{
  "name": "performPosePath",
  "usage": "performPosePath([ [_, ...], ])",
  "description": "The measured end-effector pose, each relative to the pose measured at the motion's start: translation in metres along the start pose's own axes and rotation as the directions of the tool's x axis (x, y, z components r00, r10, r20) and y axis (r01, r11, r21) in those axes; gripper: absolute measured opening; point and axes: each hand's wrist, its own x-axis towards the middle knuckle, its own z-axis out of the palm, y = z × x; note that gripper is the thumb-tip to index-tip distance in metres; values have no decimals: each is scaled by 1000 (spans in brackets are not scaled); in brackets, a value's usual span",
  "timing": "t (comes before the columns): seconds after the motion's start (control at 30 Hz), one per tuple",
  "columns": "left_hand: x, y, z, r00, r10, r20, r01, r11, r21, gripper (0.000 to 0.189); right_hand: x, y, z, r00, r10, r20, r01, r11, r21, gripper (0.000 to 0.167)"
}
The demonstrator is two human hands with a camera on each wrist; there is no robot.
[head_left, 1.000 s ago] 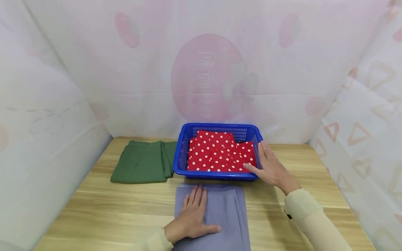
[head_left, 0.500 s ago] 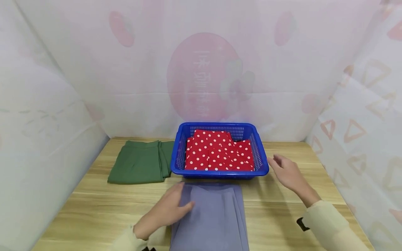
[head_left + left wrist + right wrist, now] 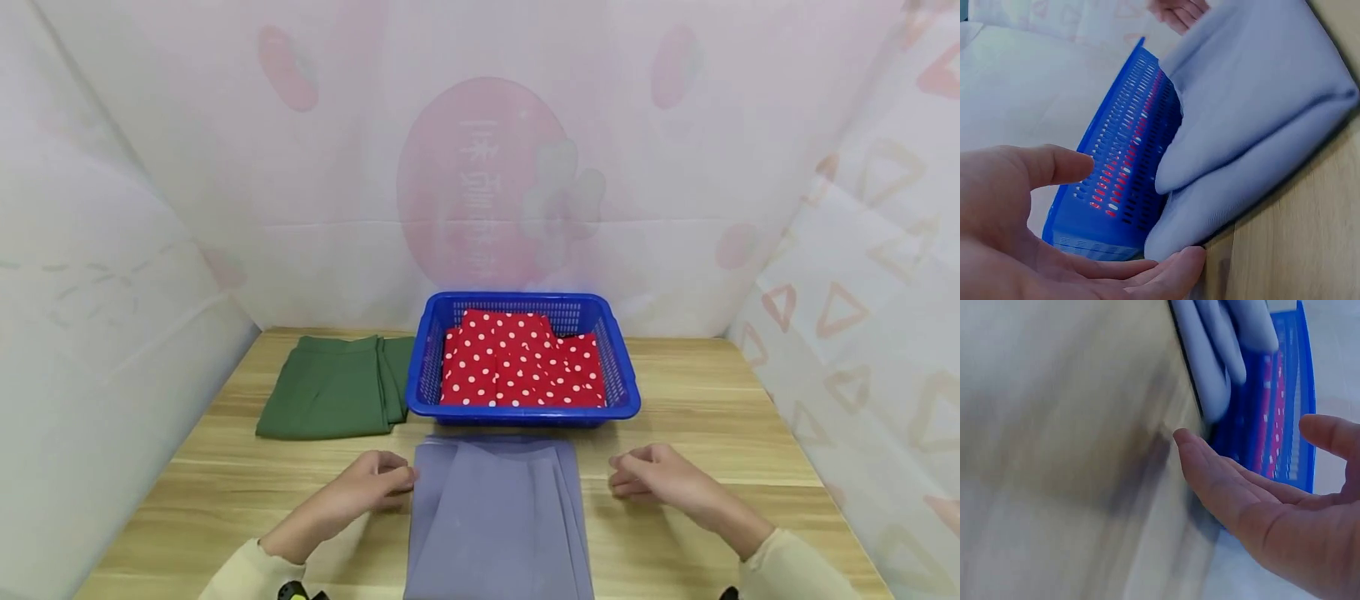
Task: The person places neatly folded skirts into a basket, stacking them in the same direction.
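Note:
A folded grey-purple cloth (image 3: 495, 517) lies on the table in front of the blue basket (image 3: 525, 414). My left hand (image 3: 352, 492) is at its left edge, fingertips right by the far left corner. In the left wrist view, the thumb (image 3: 1063, 165) stands well apart from the fingers, with the folded layers just beyond them. To the right of the cloth, my right hand (image 3: 667, 483) hovers low over the wood, a gap between its fingertips and the fabric. The right wrist view shows its thumb (image 3: 1329, 434) and fingers spread around nothing.
Red polka-dot fabric (image 3: 517, 358) lies folded in the basket. A folded green cloth (image 3: 326, 392) rests left of the basket, partly hidden behind its corner. Printed fabric walls (image 3: 330, 183) enclose the wooden table (image 3: 720, 417) at the back and sides.
My left hand has lifted off the top of the grey-purple cloth and moved left to its edge. The right hand has let go of the basket's right side and come nearer, beside the cloth.

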Motion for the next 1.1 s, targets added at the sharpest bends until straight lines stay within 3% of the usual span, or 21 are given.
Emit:
performPosePath([
  [0.1,1,-2,0,997,-13,78,22,993,-117,64,-1,2,12,996,33,82,-41,994,98,61],
  [0.2,3,-3,3,995,-52,89,68,981,-180,65,1,2,22,990,58,129,-80,982,170,63],
  [0.33,9,-6,11,993,-74,96,91,978,-188,42,7,4,32,984,95,148,-127,966,224,64],
  [0.43,13,-7,17,992,-53,115,70,987,-144,18,13,4,43,983,119,140,-150,959,240,62],
  [0.53,16,-9,20,993,-3,117,13,996,-87,15,18,2,55,990,107,97,-123,976,179,50],
  [0.63,16,-9,23,993,34,112,-31,999,-34,19,19,-2,64,998,49,28,-49,998,27,33],
  [0.73,16,-9,24,994,44,102,-43,999,-16,25,18,-6,70,999,-8,-31,4,994,-110,33],
  [1.1,15,-8,32,1000,17,-18,-16,1000,4,21,22,-6,76,997,-4,-79,-5,993,-120,51],
])
